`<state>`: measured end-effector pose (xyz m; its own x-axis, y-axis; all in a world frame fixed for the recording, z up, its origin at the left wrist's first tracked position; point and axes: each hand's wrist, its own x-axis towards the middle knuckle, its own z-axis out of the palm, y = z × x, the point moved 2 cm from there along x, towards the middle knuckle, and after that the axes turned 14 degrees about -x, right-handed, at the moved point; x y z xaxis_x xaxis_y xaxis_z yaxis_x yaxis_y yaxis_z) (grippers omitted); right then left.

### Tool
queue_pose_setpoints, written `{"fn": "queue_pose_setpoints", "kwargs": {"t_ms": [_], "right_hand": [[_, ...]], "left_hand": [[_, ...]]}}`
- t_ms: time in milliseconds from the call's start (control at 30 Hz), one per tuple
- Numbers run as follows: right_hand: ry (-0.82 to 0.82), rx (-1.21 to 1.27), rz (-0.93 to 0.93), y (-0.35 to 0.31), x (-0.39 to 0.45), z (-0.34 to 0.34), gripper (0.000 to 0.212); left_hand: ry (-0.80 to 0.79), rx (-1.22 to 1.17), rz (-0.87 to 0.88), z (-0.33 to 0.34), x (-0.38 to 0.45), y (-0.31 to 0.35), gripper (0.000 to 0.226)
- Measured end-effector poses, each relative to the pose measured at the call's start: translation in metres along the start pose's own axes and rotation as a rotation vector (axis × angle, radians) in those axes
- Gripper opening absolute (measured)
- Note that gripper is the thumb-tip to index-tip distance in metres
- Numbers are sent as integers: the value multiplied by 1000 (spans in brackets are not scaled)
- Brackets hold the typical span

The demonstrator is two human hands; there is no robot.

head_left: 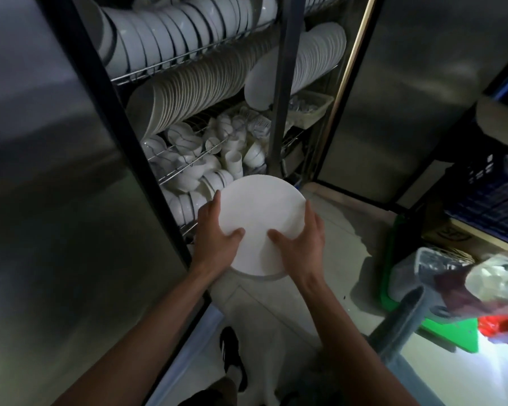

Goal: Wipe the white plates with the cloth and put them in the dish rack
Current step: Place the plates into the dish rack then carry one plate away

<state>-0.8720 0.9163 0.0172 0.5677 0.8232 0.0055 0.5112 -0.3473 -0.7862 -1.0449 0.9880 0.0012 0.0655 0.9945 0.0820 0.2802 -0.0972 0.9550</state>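
Left hand [214, 230] and right hand [301, 240] gripping opposite edges of white plates [261, 212], just before the dish rack [194, 159].

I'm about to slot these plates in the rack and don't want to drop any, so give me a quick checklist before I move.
1. Both hands on the plates: ok. Left hand grips the left edge, right hand the right, thumbs on top.
2. One plate or more: more. A second rim shows under the top one.
3. Plates wiped dry: cannot tell; no cloth in view.
4. Free slot in the plate row: cannot tell. The row looks tightly packed.
5. Path to the rack: ok. The door stands open and nothing lies between.
6. Footing: cannot tell. The floor shows a pale patch that may be wet.
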Motion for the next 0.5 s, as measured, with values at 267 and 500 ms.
{"fn": "queue_pose_setpoints", "kwargs": {"t_ms": [267, 500], "right_hand": [[98, -21, 26, -25, 104, 20, 99], [130, -46, 27, -45, 162, 23, 101]], "left_hand": [[-71, -35, 63, 33, 118, 17, 93], [-91, -73, 65, 49, 180, 27, 93]]}}
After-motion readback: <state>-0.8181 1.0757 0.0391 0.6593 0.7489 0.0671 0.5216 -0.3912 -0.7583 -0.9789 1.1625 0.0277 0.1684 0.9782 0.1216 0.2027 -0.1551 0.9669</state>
